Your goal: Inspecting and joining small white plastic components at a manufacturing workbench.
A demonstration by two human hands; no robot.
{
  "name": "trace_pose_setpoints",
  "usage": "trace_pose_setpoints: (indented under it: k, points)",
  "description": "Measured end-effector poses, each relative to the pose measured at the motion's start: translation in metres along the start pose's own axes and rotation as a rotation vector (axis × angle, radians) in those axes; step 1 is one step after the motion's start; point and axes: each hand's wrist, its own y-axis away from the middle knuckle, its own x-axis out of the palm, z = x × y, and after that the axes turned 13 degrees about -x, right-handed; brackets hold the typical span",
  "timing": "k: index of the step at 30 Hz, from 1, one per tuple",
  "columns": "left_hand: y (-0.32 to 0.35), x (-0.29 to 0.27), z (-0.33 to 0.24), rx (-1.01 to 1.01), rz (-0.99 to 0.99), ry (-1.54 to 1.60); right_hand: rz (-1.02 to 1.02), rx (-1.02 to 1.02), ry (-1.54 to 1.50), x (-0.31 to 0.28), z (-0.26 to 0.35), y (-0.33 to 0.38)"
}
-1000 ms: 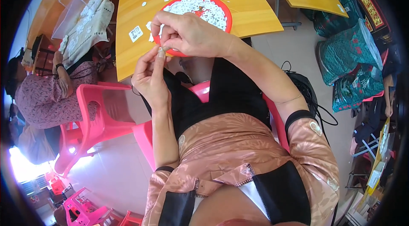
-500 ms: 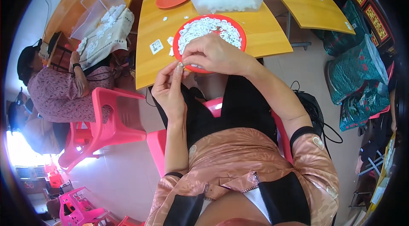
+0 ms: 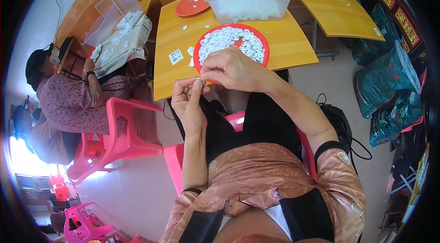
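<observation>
Both hands meet: left hand point(image 3: 190, 101) and right hand point(image 3: 233, 69) fingers clamped together on one small white piece point(image 3: 198, 79), red plate point(image 3: 263, 43) just beyond.

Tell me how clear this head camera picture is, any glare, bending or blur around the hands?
Head view: the left hand and right hand are fairly sharp; strong glare blows out the lower left corner; the yellow table edges bow with fisheye distortion; the rim goes black; the tiny white piece is too small to make out.
</observation>
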Motion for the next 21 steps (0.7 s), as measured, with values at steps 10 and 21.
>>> trace_pose_setpoints:
  k: [10, 21]
  points:
    - [0.0, -0.008, -0.002, 0.012, 0.009, 0.007, 0.015, 0.104, -0.143, 0.005, 0.005, -0.009]
    - [-0.007, -0.009, 0.021, -0.025, -0.038, 0.001, -0.21, 0.406, -0.148, -0.033, -0.053, 0.013]
